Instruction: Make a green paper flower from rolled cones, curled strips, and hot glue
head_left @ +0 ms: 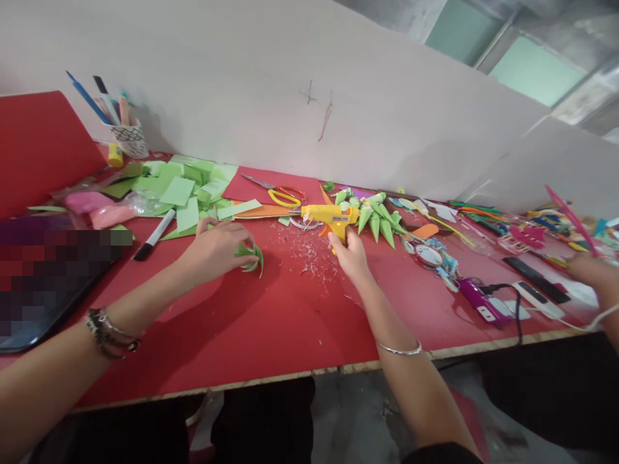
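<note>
My left hand (215,248) is closed on a curled green paper piece (251,259), just above the red tabletop (290,322). My right hand (351,254) grips the handle of a yellow glue gun (331,216), its nozzle pointing left. Scissors (285,195) with red and yellow handles lie behind the nozzle. Green paper cones (380,222) sit to the right of the glue gun. A white marker with a black cap (155,235) lies left of my left hand, near green paper sheets (178,192).
At left are a cup of pens (129,138), pink bundles (99,209) and a dark, partly pixelated device (53,309). To the right are a purple power socket (483,301) with cables, colourful craft strips (483,212) and another person's hand (592,267). White scraps (314,254) lie mid-table.
</note>
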`<state>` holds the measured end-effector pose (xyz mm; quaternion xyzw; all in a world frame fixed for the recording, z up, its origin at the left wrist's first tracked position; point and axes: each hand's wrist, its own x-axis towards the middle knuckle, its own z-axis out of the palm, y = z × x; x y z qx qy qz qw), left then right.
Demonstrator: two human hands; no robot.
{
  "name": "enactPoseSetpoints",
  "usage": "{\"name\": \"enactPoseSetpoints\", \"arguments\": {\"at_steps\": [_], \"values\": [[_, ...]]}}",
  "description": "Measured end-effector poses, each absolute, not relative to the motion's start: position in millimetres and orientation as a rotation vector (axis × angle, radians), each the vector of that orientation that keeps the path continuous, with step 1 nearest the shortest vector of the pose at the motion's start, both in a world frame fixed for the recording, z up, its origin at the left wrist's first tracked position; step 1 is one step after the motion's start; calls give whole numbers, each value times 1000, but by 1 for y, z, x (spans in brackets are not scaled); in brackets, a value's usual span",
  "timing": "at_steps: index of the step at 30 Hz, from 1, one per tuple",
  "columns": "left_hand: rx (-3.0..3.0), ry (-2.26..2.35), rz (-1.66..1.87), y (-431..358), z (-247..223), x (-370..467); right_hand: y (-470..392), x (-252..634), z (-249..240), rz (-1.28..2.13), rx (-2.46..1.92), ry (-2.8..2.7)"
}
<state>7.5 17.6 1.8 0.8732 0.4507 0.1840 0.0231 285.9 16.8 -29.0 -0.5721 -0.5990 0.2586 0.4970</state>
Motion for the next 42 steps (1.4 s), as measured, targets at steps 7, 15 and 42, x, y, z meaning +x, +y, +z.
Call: {"name": "enactPoseSetpoints", "arguments": {"at_steps": [7,15,42], "values": [[2597,1284,464,20,3,3,15,285,-27,631,-1390,-1436],[2593,1141,475,19,-3,0,13,283,-25,652,-1380,-1454],[2821,1205,630,16,-3,-10,12,281,-24,619,-1401,-1491]]}}
